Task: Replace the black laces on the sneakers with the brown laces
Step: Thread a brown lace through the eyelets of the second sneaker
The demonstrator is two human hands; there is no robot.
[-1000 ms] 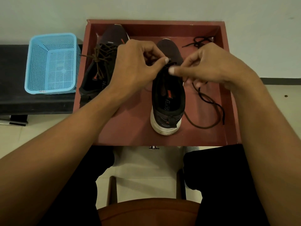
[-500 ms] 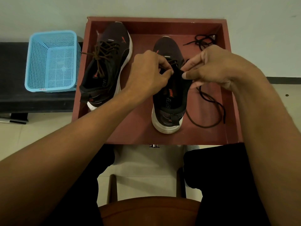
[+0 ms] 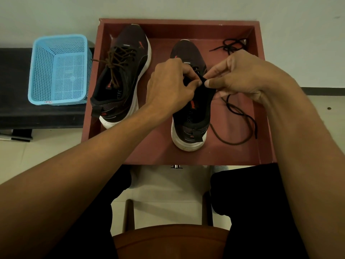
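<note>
Both sneakers sat in a red-brown tray (image 3: pixel 179 22), toes to the wall. L sneaker (image 3: pixel 134 43) was at the tray's left, angled, w/ brown laces (image 3: pixel 115 66) already threaded. R sneaker (image 3: pixel 190 126) stood straight, approx. mid-tray. L hand (image 3: pixel 168 86) and R hand (image 3: pixel 246 75) met over it, fingertips almost touching, both pinching the top of its raised black tongue (any lace end in that pinch couldn't be made out). The hands hid its eyelets, and the L forearm crossed the tray floor btw. the shoes. A black lace (image 3: pixel 230 46) lay bunched in the far right corner. A loose dark lace (image 3: pixel 235 111) curled beside the R sneaker, brownish at its near loop. Outside, left: a blue mesh basket (image 3: pixel 57 70) on a black bench (image 3: pixel 15 113).
</note>
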